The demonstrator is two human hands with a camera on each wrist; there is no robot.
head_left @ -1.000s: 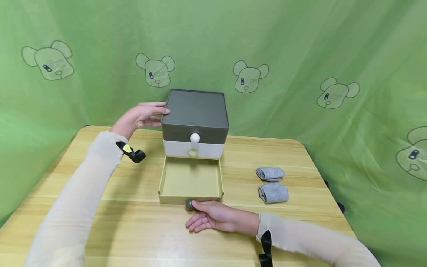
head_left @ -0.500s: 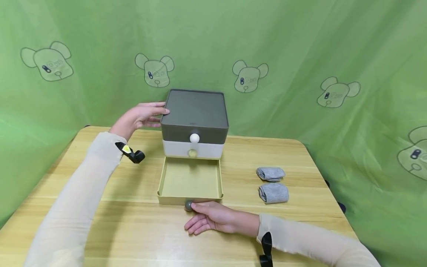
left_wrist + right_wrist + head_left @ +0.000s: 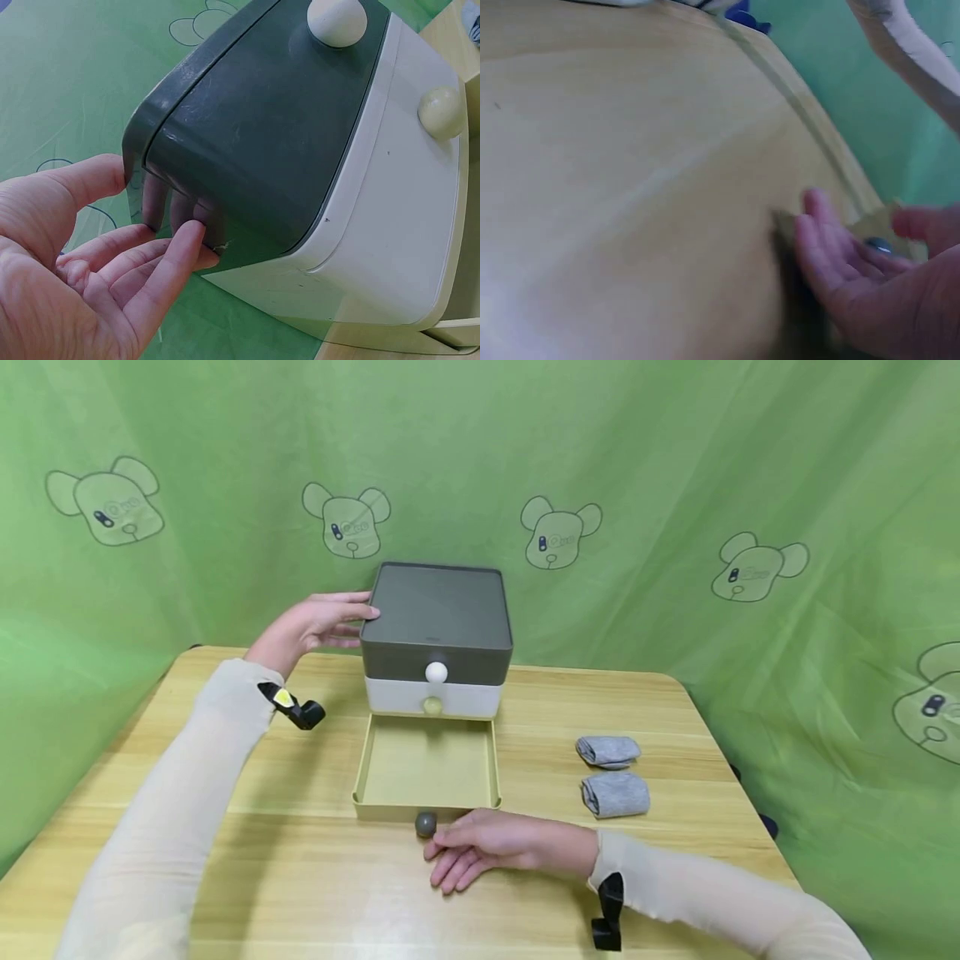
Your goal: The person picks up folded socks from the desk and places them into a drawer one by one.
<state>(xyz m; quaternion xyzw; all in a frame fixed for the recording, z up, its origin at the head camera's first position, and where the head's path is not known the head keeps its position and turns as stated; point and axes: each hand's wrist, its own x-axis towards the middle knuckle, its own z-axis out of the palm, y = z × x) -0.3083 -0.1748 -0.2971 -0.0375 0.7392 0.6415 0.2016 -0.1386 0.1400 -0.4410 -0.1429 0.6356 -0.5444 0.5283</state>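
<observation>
Your tabletop [image 3: 315,877] looks smooth, so I think that anything pushed on it may slide. The drawer unit [image 3: 437,625] stands near the middle of the far edge. If you push hard at its front, it may go backward toward that edge, or turn a little, because only one side has support from you. The yellow drawer [image 3: 427,764] extends from the bottom of the unit toward the near edge. I see nothing lying in it. If you draw it much more, it may come off its place and drop at the front; if you push it from one side, it may jam.

Your left hand [image 3: 318,620] is spread, with the thumb at the top rim and the fingertips against the left side. This contact seems light, so it may slip when the unit jerks. Your right hand [image 3: 480,847] is loose, fingers relaxed, pinching nothing. If it swings back toward the right edge, it may brush the nearer grey cloth [image 3: 615,795] or the farther grey cloth [image 3: 607,751], and their folds may open.

The grey knob [image 3: 425,824] is just beside your right thumb; whether they touch, I cannot tell. It is small and round, so a careless pinch may slide away.
</observation>
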